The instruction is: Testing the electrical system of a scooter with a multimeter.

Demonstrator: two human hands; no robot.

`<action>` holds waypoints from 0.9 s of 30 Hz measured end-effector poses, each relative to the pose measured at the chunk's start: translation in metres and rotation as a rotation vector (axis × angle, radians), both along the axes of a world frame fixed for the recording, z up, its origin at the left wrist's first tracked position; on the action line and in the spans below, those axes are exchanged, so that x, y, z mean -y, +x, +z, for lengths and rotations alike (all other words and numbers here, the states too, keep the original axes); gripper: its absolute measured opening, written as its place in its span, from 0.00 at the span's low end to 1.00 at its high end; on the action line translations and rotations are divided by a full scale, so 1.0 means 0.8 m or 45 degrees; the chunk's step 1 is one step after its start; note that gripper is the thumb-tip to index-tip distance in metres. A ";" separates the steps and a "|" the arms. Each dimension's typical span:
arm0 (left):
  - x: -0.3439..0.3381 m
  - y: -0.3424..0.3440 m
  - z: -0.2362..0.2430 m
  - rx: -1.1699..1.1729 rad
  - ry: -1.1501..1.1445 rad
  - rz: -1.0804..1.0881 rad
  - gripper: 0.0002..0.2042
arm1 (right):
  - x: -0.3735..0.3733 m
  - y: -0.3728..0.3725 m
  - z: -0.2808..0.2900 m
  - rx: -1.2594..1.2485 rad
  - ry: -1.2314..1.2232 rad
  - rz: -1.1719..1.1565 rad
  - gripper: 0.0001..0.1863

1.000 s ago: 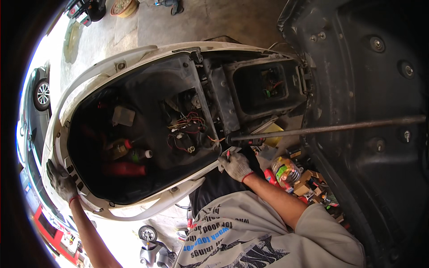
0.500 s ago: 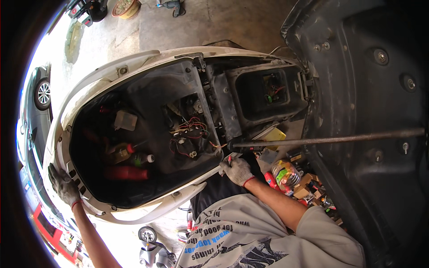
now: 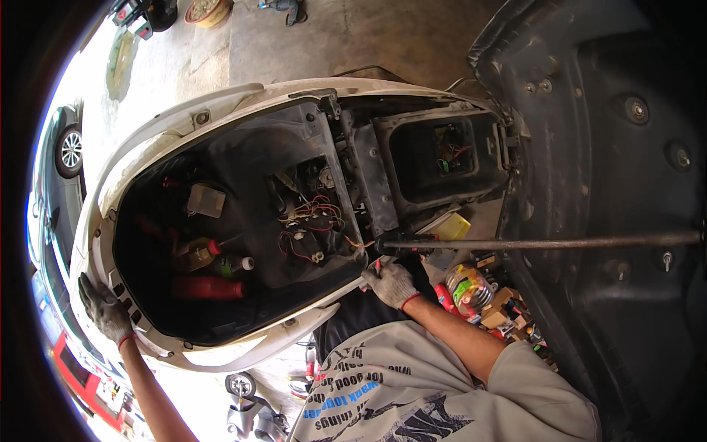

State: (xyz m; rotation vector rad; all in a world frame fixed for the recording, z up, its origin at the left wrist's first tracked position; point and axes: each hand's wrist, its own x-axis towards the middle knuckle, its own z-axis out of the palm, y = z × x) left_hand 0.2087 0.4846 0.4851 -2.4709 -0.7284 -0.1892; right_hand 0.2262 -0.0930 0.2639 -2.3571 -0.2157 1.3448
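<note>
A white scooter body [image 3: 193, 120] lies before me with its dark under-seat bucket [image 3: 258, 147] exposed. My gloved left hand [image 3: 108, 313] rests on the white rim at the far left, its fingers stretched out. At the bucket's near right corner, my gloved right hand [image 3: 392, 283] is closed at the edge. A small red tip shows by its fingers; what they hold, if anything, I cannot make out. Colored wires [image 3: 317, 210] and connectors emerge from an opening in the bucket floor. The raised seat [image 3: 567, 169] shows its black underside, with a metal rod [image 3: 545, 242] reaching across to it.
Inside the bucket lie a red bottle [image 3: 210, 288], a yellowish bottle [image 3: 197, 254] and a clear box [image 3: 206, 200]. A second, smaller compartment [image 3: 412, 177] sits to the right. Boxes and parts [image 3: 508, 309] clutter the floor beside my right arm. A potted plant [image 3: 208, 12] stands beyond.
The raised seat and the rod's right end have shifted slightly lower in view. Both hands stay in about the same places.
</note>
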 end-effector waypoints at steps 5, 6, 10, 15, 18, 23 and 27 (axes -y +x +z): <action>-0.001 -0.001 0.000 0.000 -0.012 0.015 0.22 | -0.004 0.011 0.012 -0.050 -0.003 -0.059 0.28; -0.002 -0.001 0.001 -0.006 0.000 -0.010 0.22 | -0.003 0.011 0.011 -0.052 -0.002 -0.059 0.28; 0.003 0.002 -0.001 0.027 -0.075 0.047 0.22 | 0.000 0.011 0.004 -0.114 0.087 -0.119 0.27; 0.000 0.000 -0.002 0.016 -0.048 0.055 0.21 | 0.000 0.015 0.008 -0.168 0.080 -0.123 0.27; -0.006 -0.003 -0.002 -0.003 0.013 -0.008 0.21 | 0.000 0.019 0.011 -0.176 0.081 -0.101 0.27; -0.007 -0.002 -0.001 -0.010 0.010 -0.023 0.21 | -0.001 0.023 0.017 -0.162 0.025 -0.022 0.26; -0.007 -0.001 -0.001 -0.015 0.019 -0.031 0.21 | 0.000 0.022 0.013 -0.114 0.072 0.042 0.26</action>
